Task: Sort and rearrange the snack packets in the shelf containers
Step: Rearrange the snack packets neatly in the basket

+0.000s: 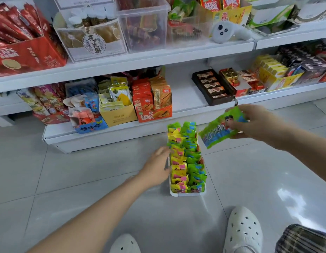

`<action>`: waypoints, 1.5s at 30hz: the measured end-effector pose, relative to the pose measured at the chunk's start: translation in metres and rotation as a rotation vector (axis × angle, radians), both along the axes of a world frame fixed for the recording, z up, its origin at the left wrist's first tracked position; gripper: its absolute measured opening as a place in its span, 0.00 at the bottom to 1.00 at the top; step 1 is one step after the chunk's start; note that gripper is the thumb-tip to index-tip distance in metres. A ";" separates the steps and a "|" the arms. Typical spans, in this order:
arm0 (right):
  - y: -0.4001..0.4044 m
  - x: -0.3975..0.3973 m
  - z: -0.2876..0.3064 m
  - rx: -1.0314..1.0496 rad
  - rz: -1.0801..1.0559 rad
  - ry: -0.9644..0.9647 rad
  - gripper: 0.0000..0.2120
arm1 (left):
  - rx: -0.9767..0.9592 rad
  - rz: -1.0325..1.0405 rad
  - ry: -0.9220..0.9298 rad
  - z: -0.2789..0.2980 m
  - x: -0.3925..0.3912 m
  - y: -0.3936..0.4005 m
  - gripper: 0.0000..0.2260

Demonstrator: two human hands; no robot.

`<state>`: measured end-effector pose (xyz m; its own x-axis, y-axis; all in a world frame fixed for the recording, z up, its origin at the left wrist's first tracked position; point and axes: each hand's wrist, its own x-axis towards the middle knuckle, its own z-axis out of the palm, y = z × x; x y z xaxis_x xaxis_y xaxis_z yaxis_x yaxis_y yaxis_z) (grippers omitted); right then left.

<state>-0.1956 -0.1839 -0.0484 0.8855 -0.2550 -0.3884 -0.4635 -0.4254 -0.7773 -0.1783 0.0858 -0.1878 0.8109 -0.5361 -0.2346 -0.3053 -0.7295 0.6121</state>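
1. Head view: a narrow white tray (187, 194) stood on the tiled floor (67, 170) in front of the bottom shelf (107, 132), packed with a left row of yellow-and-pink packets (178, 167) and a right row of green-and-blue packets (194, 161).
2. The right hand (253, 123) pinched one green-and-blue snack packet (219, 129) by its far end, in the air just right of the tray's far end.
3. The left hand (155, 169) lay against the tray's left wall, fingers fairly straight; blur hid whether any finger hooked the rim.
4. Risk, as I judged it: the green row looked tightly filled, so pushing the held packet in could buckle neighbours or tip some over the low wall.
5. If the left hand slackened, the tray might slide on the glossy tiles.
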 end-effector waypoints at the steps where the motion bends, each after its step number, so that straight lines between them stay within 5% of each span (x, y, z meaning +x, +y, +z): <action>1: -0.001 0.004 -0.006 -0.167 0.064 -0.003 0.10 | 0.033 -0.043 -0.001 -0.010 -0.001 -0.006 0.25; 5: -0.005 0.012 -0.025 -0.431 0.202 -0.029 0.05 | 0.222 -0.203 -0.088 -0.039 0.005 -0.028 0.28; 11: 0.002 0.015 -0.042 -0.284 0.243 -0.032 0.02 | 0.381 -0.269 -0.182 -0.057 0.013 -0.037 0.28; 17: 0.025 0.022 -0.052 -0.249 0.359 -0.081 0.01 | 0.179 -0.203 -0.146 -0.075 -0.005 -0.017 0.23; 23: 0.062 0.029 -0.095 -0.475 0.518 -0.091 0.15 | -0.001 -0.169 -0.143 -0.090 -0.022 -0.009 0.24; 33: 0.110 0.034 -0.186 -0.859 0.615 0.061 0.12 | -0.209 -0.035 0.017 -0.098 -0.024 0.003 0.24; 39: 0.101 0.040 -0.185 -0.687 0.481 0.010 0.14 | -0.296 0.136 0.154 -0.093 -0.010 -0.002 0.21; 45: 0.109 0.040 -0.203 -0.867 0.537 0.055 0.10 | -0.346 0.242 0.269 -0.100 -0.014 -0.005 0.13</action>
